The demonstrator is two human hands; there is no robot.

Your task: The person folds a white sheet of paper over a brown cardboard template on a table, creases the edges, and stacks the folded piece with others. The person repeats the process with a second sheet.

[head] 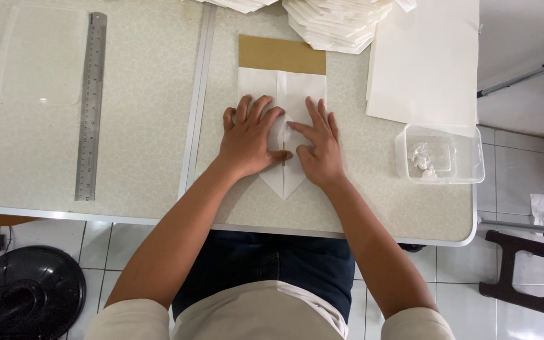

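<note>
white folded paper near the table's front edge, pressed under left hand and right hand, fingers spread flat, mid-crease

Ruler left, tub right of paper

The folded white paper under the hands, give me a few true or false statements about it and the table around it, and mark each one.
1. Both hands, left hand and right hand, press flat on the folded white paper. True.
2. The paper's near end comes to a point. True.
3. The metal ruler lies right of the paper. False: it lies to the left.
4. The clear plastic tub sits near the table's right edge. True.
5. The brown cardboard piece covers the hands. False: it lies under the paper's far end.
</note>
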